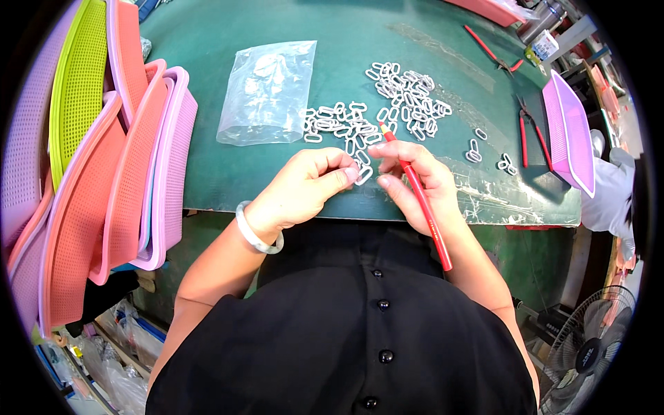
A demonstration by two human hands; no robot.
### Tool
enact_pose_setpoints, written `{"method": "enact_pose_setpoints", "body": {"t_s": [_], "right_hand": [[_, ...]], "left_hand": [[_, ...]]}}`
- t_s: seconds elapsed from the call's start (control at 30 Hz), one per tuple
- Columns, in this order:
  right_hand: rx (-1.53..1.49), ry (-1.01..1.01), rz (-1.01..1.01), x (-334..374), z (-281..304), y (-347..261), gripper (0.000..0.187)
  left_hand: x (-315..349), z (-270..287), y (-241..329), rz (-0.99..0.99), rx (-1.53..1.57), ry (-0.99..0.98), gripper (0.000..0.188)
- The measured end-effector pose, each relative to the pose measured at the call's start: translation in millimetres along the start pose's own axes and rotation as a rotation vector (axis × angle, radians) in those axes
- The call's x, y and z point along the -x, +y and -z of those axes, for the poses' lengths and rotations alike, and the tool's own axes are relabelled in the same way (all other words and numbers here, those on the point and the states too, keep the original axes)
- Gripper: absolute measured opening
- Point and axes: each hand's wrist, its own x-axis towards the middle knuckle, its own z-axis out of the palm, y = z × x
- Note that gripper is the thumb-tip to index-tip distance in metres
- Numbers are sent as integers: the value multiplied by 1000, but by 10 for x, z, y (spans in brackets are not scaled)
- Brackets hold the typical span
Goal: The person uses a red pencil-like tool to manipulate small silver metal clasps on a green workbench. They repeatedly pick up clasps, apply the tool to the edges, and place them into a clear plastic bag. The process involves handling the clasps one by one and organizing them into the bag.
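Observation:
Thumb and forefinger of my left hand [304, 183] pinch a small white oval ring [364, 176] near the front of the green table. My right hand [423, 181] is closed around a slim red pen [430, 218]. The pen slants between the fingers, its pale yellowish tip pointing away from me. My right fingertips are close to the ring but look apart from it. Just beyond my hands, white oval rings lie in two loose piles, a smaller pile [339, 123] and a larger pile [413, 97] to its right. A few of these rings trail down toward my left fingertips.
A clear plastic bag [266, 93] lies flat left of the piles. Red-handled pliers [531, 131] and another pair [491, 48] rest at right, beside a purple basket [567, 131]. Stacked plastic baskets [128, 187] crowd the left. A fan [588, 353] stands lower right.

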Motion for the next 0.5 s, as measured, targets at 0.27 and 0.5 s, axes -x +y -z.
{"method": "enact_pose_setpoints", "body": {"t_s": [0.27, 0.5], "right_hand": [[-177, -27, -53, 45, -18, 51, 33], [-330, 73, -23, 31, -49, 127, 35]], "left_hand": [[-13, -42, 104, 165, 189, -84, 14], [25, -82, 73, 142, 371, 15, 16]]}}
